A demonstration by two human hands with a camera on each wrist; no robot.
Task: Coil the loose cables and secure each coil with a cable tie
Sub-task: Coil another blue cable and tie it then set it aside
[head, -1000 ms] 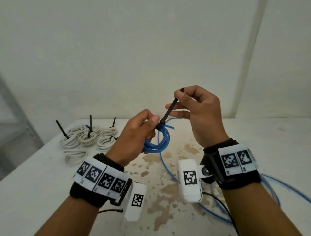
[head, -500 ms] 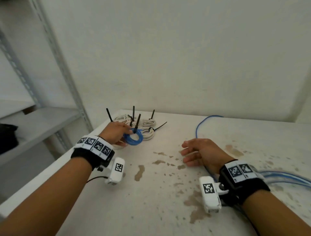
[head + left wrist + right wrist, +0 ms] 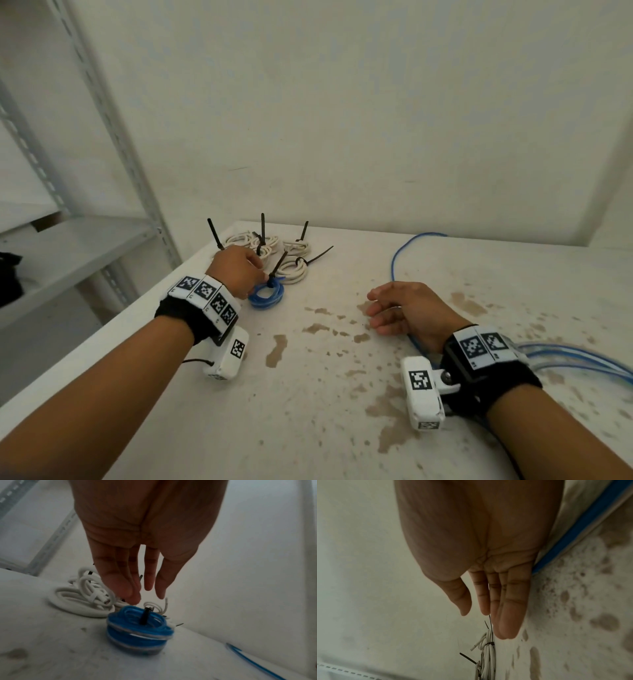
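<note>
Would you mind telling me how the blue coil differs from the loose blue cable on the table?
The blue coil is wound into a small ring; the blue cable runs loose across the table. The coil carries a black tie; no tie shows on the cable. Both are blue.

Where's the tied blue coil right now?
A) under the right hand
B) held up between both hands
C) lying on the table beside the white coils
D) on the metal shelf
C: the blue coil lies on the table next to the white coils, its black cable tie on it; the left hand is open just above it, fingers straight, and the right hand is open, apart from it.
</note>
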